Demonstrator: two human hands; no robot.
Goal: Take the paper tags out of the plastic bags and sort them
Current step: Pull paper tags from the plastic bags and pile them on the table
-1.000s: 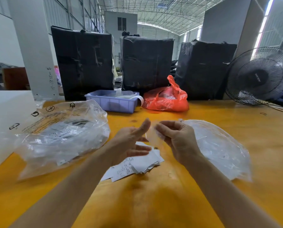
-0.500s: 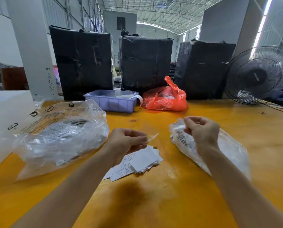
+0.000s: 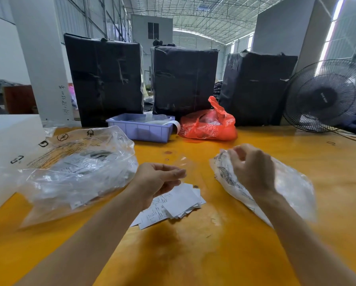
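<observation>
A loose pile of white paper tags (image 3: 174, 205) lies on the yellow table just below my left hand (image 3: 158, 180). That hand pinches a small clear plastic bag (image 3: 183, 162), which sticks up past the fingertips. My right hand (image 3: 250, 168) is curled at the open mouth of a larger clear bag (image 3: 292, 188) lying on the right, its fingers closed on the bag's edge; what is inside is blurred. A big clear bag (image 3: 76, 172) stuffed with small bagged tags lies on the left.
A lilac plastic bin (image 3: 140, 131) and a red plastic bag (image 3: 208, 126) sit at the back centre before three black wrapped bales (image 3: 104, 77). A black fan (image 3: 326, 96) stands back right. A white box (image 3: 5, 149) borders the left edge.
My right hand moved from the centre out to the right-hand bag and gripped its mouth. My left hand closed on the small clear bag and stayed over the tag pile.
</observation>
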